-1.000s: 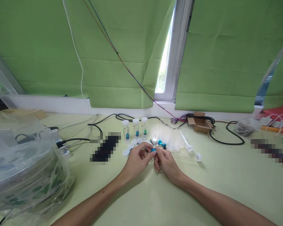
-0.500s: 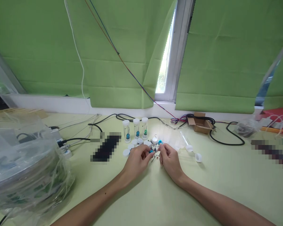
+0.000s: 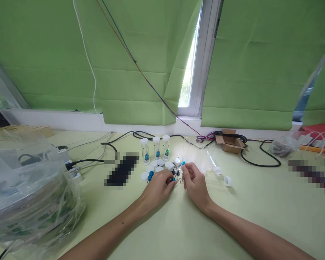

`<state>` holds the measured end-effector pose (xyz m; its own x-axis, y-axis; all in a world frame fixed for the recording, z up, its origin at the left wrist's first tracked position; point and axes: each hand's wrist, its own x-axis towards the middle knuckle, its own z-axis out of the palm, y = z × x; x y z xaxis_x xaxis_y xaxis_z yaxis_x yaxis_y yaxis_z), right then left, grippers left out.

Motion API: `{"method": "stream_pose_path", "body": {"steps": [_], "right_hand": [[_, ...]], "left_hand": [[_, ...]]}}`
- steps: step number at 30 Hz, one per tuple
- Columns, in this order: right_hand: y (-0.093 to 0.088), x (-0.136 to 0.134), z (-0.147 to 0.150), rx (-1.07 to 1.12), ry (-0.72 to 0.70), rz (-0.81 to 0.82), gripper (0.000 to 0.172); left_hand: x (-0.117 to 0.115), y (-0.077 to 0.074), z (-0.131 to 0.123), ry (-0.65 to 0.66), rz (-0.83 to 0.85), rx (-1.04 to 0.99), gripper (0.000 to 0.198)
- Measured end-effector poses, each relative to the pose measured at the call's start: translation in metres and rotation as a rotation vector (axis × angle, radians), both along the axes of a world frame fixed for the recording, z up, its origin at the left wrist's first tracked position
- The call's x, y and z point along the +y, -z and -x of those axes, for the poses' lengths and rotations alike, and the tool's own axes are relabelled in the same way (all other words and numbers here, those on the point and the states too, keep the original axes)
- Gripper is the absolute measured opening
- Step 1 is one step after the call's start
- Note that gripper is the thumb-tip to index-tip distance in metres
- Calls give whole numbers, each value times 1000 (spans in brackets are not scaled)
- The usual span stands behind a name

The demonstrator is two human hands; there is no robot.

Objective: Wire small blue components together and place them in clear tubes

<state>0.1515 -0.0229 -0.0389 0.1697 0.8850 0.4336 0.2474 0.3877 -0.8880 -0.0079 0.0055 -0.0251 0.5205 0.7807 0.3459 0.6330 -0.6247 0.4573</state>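
So: surface; left hand and right hand over it, fingers narrow; three tubes behind the left; then a blue part at left fingertips, another blue part at right. Can't tell if gripped. Likely light, stiff, slick; pinch by the sides.

The left grip partly hides a blue piece.

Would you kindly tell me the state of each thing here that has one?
Left hand: curled at blue part, grip unclear
Right hand: curled, grip unclear
Three clear tubes: upright, capped
Clear tube near box: lying
Cardboard box: open
Green blinds: lowered
Reel-like stack: plastic-wrapped
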Motion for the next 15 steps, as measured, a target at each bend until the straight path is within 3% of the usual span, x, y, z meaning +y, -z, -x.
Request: {"method": "stream_pose_path", "body": {"steps": [11, 15], "right_hand": [[1, 1, -1, -252, -58, -145, 28], [3, 2, -1, -298, -84, -159, 21]], "left_hand": [[-6, -5, 0, 63, 45, -33, 17], [-7, -6, -3, 105, 52, -75, 17]]}}
